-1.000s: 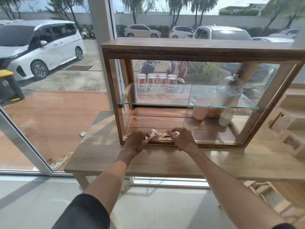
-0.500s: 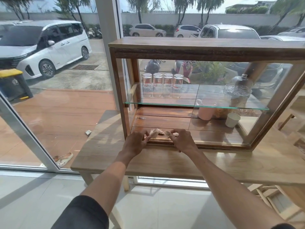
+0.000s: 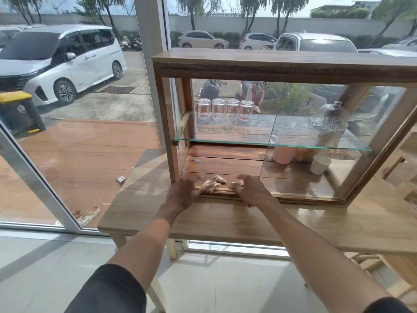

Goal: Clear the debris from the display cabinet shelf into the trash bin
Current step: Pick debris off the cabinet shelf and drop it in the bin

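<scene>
A wooden display cabinet (image 3: 282, 64) with glass sides stands on a wooden table. Pale scraps of debris (image 3: 216, 182) lie at the front edge of its bottom shelf (image 3: 223, 164). My left hand (image 3: 184, 193) rests at the left of the scraps, fingers touching them. At their right my right hand (image 3: 251, 190) curls its fingers over a few pieces. One small crumb (image 3: 195, 160) lies further back on the shelf. No trash bin shows indoors.
Several upturned glasses (image 3: 225, 115) and a glass dome (image 3: 328, 123) stand on the glass shelf. A pink cup (image 3: 283, 154) and a white paper cup (image 3: 320, 164) sit on the bottom shelf at right. The wooden table (image 3: 225, 220) stands against the window.
Both hands have drawn the scraps slightly together at the shelf's front edge. The camera has shifted, so the cabinet appears further right.
</scene>
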The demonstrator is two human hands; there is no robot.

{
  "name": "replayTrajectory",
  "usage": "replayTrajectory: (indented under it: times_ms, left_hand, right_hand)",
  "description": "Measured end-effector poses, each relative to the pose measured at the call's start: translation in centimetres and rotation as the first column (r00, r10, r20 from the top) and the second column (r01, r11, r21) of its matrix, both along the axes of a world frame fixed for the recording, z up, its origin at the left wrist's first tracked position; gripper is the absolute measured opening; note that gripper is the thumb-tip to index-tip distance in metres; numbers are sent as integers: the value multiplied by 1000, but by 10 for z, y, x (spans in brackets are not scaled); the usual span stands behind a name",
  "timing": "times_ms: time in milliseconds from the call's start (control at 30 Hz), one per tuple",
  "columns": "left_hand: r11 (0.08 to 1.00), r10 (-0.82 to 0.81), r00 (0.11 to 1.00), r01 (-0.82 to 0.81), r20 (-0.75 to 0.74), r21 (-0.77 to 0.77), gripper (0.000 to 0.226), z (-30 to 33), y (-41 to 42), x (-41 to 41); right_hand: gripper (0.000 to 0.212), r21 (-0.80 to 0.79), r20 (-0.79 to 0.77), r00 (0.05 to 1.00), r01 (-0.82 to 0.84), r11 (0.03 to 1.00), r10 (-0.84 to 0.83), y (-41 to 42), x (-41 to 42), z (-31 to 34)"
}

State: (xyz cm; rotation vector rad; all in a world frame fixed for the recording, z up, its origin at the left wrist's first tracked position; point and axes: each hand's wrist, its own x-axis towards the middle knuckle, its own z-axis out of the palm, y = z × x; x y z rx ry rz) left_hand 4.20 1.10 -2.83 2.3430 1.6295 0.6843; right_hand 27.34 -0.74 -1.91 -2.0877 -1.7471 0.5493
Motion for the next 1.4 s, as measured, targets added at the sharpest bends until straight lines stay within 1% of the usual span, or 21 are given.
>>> replayTrajectory:
  times_ms: [100,233,367,467,567,700,767,867,1000,1067,1133,1200,1333,1400]
  left_hand:
    - [1000,1,1000,-1,-16,-27,23,-1,1,2]
    - [1000,-5,1000,5,1,-23,17,-1,-1,6]
    - [1000,-2,1000,2,17,-14,15,-2,-2,9]
    - [1000,15,999,-14,33,-10,14,-2,-4,10]
    - [999,43,998,-42,36,-9,15,-2,-7,9]
    - [998,63,997,-63,45,-2,14,-1,-17,5]
    - [997,74,995,-74,60,3,14,1,-24,1]
    - [994,108,991,-109,85,7,14,0,-35,-10]
    - [987,161,978,-160,135,-22,18,-4,-49,-25]
    - [982,188,973,-186,136,-30,19,-7,-57,-31]
    - [977,214,964,-210,160,-39,16,-10,-67,-36]
    - [969,247,951,-242,185,-48,13,-15,-80,-44]
    - [946,324,928,-313,184,-91,14,-27,-103,-69]
    - [933,357,913,-340,196,-116,16,-29,-112,-81]
  right_hand:
    - [34,-11,-5,1000,7,1000,-7,1,4,2]
    - [30,8,26,999,23,1000,-23,2,5,2]
    - [30,23,5,999,33,999,-33,1,2,0]
    - [31,57,-93,994,58,997,-53,0,-1,1]
    - [34,81,-177,984,39,996,-24,1,-4,5]
    - [34,6,-335,942,22,1000,-18,-1,-7,5]
    - [33,-23,-376,927,-14,1000,5,-2,-10,4]
    - [36,-46,-422,905,-72,996,45,-7,-22,1]
    - [22,-63,-484,872,-126,990,80,-17,-40,0]
    - [29,-60,-507,856,-156,986,104,-22,-46,0]
    - [34,-52,-507,850,-197,979,144,-25,-55,-1]
    - [33,-62,-512,841,-240,969,176,-28,-66,-4]
    - [20,-78,-509,833,-297,952,218,-42,-90,-12]
    - [20,-61,-502,828,-325,944,252,-47,-103,-11]
